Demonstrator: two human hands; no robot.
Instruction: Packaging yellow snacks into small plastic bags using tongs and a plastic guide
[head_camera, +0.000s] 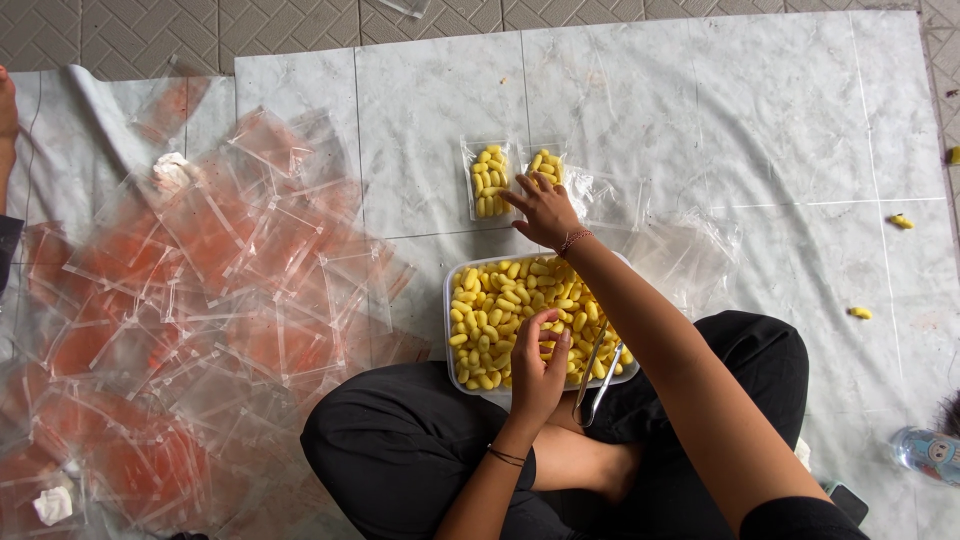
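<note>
Two small clear bags lie side by side on the pale sheet (700, 120) beyond the tray (450, 300), each partly filled with yellow pieces. The right hand (545, 212) reaches past the tray's far rim and rests on the right bag (545, 165), fingers spread over its lower edge, pressing rather than gripping anything. The left bag (489, 180) lies just beside it, untouched. The left hand (537, 365) sits over the tray's near side, fingers curled loosely among the yellow pieces (495, 305); whether it pinches one I cannot tell. Metal tongs (597, 375) lean on the tray's near right rim, apart from both hands. The tray sits on the sheet right before the person's crossed legs. To the left a wide heap of empty bags (200, 300) with reddish tint covers the floor. A few stray yellow bits (860, 313) lie on the sheet at right, and a bottle (925, 452) shows at the lower right edge.
</note>
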